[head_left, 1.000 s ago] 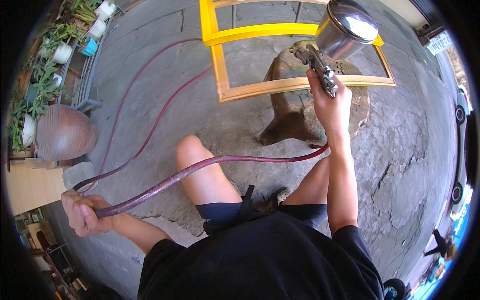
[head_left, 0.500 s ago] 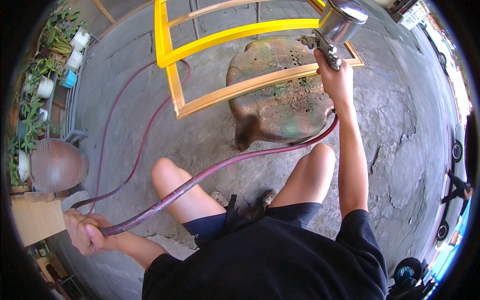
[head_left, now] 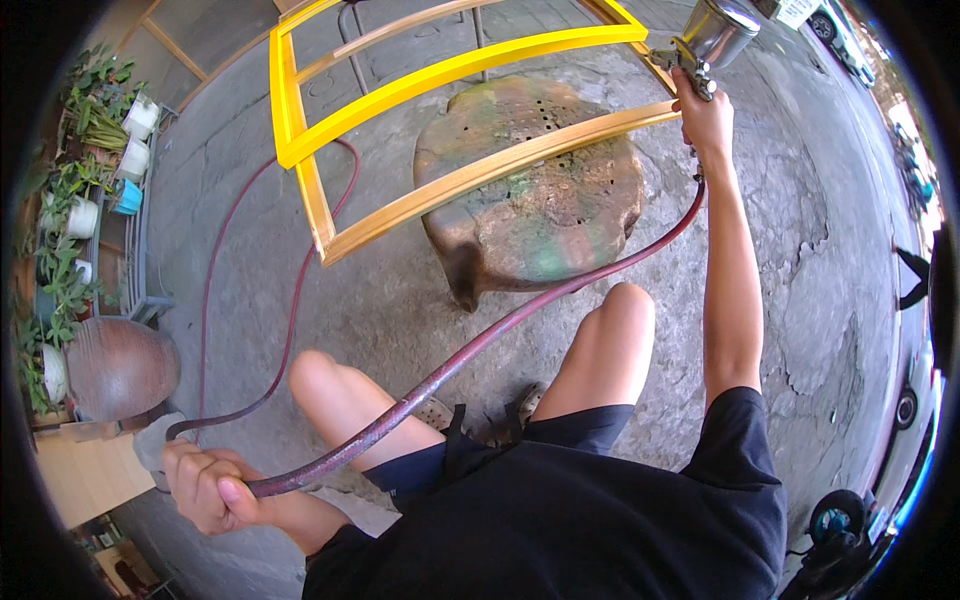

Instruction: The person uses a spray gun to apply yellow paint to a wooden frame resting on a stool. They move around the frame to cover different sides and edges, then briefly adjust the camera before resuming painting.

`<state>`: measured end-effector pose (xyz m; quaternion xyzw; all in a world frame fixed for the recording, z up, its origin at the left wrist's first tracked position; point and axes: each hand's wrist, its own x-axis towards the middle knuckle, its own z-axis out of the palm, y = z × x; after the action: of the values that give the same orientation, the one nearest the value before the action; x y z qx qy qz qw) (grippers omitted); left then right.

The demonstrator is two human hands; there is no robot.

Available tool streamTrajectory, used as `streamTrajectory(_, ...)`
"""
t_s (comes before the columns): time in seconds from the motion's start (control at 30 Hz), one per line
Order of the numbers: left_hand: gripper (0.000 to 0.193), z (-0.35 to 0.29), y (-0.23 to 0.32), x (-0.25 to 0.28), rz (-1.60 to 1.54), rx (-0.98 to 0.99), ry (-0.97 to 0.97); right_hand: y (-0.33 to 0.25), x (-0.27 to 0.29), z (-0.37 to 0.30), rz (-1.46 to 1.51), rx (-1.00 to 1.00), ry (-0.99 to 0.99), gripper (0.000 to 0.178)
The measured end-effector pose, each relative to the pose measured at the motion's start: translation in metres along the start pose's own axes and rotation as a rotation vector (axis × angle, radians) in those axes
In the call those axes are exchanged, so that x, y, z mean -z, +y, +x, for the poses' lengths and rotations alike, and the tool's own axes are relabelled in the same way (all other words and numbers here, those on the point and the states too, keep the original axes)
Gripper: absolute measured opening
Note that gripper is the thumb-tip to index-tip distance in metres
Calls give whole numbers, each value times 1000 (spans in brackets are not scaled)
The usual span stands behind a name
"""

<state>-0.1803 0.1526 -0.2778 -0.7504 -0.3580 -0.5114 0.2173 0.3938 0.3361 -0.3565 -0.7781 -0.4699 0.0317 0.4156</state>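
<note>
My right hand (head_left: 708, 125) grips a metal spray gun (head_left: 690, 60) with a silver cup (head_left: 718, 32) on top, at the right end of a wooden frame. The frame has a bright yellow bar (head_left: 465, 78) and a paler wood bar (head_left: 500, 168) nearer me. It sits over a mottled stump-like stool (head_left: 560, 215); what bears its far side is unclear. A dark red hose (head_left: 470, 350) runs from the gun's handle across my knees to my left hand (head_left: 215, 490), whose fingers are wrapped round it at the lower left. Whether spray leaves the nozzle I cannot see.
More hose (head_left: 297, 300) loops over the cracked concrete floor (head_left: 790, 300). Potted plants (head_left: 75, 215) on a rack and a round brown pot (head_left: 122, 368) line the left. Parked cars (head_left: 908, 405) stand along the right, with a dark motorbike (head_left: 835, 525) at the lower right.
The view has shifted, so the frame and stool appear farther left. My right hand with the spray gun is now closer to the frame's right end. Both hands keep their holds.
</note>
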Motion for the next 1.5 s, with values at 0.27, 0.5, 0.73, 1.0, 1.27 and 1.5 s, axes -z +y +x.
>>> streamTrajectory(0.27,43,-11,0,1,-42,5,-123,40,27,41,-47,-78,226,58)
streamTrajectory(0.5,41,-9,-1,-4,-27,100,-8,30,33,11,175,-110,193,56)
streamTrajectory(0.73,37,-12,-32,20,-26,33,97,-40,19,-77,391,-36,-261,36)
streamTrajectory(1.0,41,-15,-13,15,-7,62,33,6,6,0,87,69,49,55)
streamTrajectory(1.27,45,-19,2,8,39,150,0,14,23,29,140,-112,256,55)
streamTrajectory(1.5,38,-32,-51,56,-6,85,145,-20,2,-42,297,-126,10,49)
